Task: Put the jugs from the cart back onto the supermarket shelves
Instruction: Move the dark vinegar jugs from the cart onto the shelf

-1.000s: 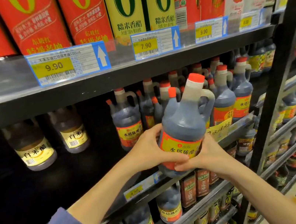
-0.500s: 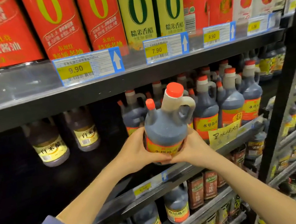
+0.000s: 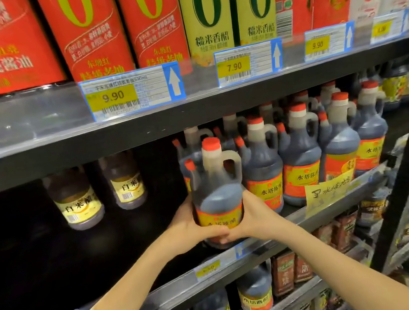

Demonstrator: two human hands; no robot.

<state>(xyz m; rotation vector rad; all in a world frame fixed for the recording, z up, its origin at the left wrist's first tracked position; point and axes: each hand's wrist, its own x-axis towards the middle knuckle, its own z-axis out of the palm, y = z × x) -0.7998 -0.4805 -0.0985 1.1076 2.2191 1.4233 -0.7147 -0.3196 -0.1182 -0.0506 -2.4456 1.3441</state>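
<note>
Dark jug (image 3: 216, 195): red cap, red-yellow label; upper cartons (image 3: 87, 31) red; price tags (image 3: 131, 91) yellow, blue-edged

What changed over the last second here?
The jug, tilted and held out in front a second ago, has been brought upright and in toward the shelf, left of the row of jugs; whether it rests there is unclear. The left hand and right hand still grip its lower body. Nothing else moved.

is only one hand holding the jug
No, the left hand and the right hand both grip the jug by its base.
</note>
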